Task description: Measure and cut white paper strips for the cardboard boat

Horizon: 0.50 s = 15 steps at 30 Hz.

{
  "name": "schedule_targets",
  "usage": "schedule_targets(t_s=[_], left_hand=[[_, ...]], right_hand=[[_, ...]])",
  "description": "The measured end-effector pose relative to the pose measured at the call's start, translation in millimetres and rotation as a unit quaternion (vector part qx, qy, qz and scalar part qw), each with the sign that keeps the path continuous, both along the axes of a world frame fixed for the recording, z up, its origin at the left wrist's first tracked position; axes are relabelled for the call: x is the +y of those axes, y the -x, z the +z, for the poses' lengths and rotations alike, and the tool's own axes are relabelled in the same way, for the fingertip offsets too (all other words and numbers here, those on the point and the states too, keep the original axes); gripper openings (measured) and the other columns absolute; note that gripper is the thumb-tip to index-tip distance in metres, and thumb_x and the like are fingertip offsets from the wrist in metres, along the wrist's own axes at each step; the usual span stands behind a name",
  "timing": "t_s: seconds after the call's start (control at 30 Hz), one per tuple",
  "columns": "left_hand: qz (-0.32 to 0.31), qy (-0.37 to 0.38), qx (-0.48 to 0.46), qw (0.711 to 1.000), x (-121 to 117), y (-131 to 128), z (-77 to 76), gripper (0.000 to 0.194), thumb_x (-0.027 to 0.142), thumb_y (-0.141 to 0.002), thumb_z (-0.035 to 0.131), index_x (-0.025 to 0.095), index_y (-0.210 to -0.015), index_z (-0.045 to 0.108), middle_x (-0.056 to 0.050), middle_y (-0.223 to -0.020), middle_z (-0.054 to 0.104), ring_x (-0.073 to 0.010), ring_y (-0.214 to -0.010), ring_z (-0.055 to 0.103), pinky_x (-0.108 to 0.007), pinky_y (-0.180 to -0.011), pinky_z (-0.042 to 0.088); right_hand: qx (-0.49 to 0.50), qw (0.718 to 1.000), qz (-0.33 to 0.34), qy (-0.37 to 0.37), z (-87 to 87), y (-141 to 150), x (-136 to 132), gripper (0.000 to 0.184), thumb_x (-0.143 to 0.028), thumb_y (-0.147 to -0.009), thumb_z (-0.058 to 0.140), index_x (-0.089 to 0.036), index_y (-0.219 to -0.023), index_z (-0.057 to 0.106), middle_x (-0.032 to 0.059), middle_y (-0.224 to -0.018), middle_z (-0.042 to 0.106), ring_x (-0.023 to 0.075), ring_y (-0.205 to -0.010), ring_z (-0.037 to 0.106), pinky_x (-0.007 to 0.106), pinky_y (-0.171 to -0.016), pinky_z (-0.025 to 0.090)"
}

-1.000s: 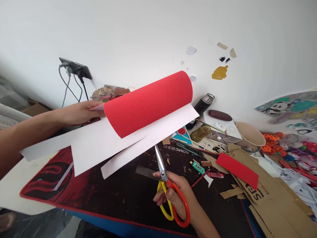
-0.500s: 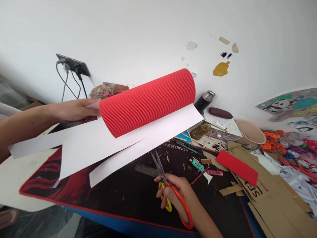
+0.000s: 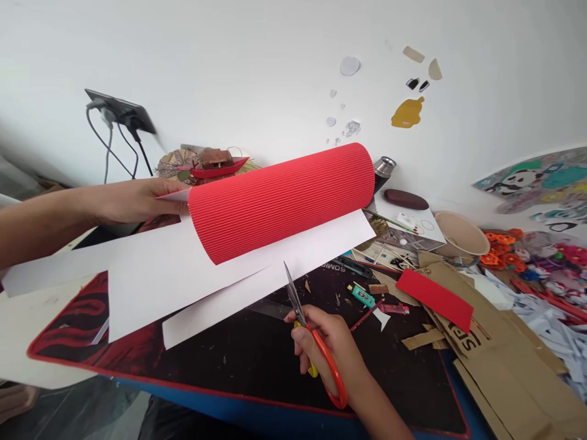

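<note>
My left hand (image 3: 142, 200) pinches the left end of a sheet of red corrugated paper (image 3: 284, 201), which curls over into a half roll with its ribs outward. Its white underside (image 3: 183, 278) spreads out below the curl, and a long slit separates a strip along the near edge. In my right hand (image 3: 328, 342) is a pair of scissors (image 3: 293, 293) with orange and yellow handles. The blades point up at the near edge of the white side, close together. Whether they touch the paper I cannot tell.
A dark mat (image 3: 220, 379) with a red border lies under the work. On it are a green lighter (image 3: 361, 295) and scraps. To the right are a red strip (image 3: 435, 298), brown cardboard (image 3: 495, 366) and a beige bowl (image 3: 461, 233). A black flask (image 3: 383, 171) stands behind.
The scissors have moved up to the paper's near edge and their blades have come closer together. The red roll sits slightly lower and further right in view. The camera has shifted a little.
</note>
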<state>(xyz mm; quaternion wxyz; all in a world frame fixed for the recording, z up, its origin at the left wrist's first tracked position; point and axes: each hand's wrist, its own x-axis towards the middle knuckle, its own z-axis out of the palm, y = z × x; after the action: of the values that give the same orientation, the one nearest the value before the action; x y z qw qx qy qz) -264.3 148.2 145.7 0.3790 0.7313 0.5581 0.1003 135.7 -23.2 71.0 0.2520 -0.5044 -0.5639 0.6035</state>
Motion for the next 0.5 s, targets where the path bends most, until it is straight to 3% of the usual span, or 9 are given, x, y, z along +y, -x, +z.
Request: schedule_targets(t_s=[0.1,0.5], left_hand=[[-0.017,0.087,-0.011,0.996,2.8,-1.4,1.3,0.050,0.073,-0.091,0.061,0.024,-0.079,0.059,0.001,-0.058,0.054,-0.0130,-0.047,0.049,-0.024,-0.039,0.040],[0.000,0.084,-0.008,0.996,4.8,-1.5,3.1,0.053,0.073,-0.091,0.065,0.023,-0.074,0.059,0.002,-0.059,0.052,-0.0100,-0.047,0.043,-0.021,-0.039,0.037]], right_hand=[[-0.003,1.000,-0.006,0.004,0.8,0.8,-0.2,0.052,-0.066,-0.100,0.069,-0.016,-0.111,0.074,-0.0009,-0.069,0.065,0.0117,-0.047,0.062,0.020,-0.047,0.046],[0.004,1.000,-0.004,0.019,-4.6,-2.3,-0.6,0.051,-0.067,-0.098,0.071,-0.017,-0.111,0.074,-0.0018,-0.069,0.063,0.0113,-0.047,0.060,0.020,-0.046,0.045]])
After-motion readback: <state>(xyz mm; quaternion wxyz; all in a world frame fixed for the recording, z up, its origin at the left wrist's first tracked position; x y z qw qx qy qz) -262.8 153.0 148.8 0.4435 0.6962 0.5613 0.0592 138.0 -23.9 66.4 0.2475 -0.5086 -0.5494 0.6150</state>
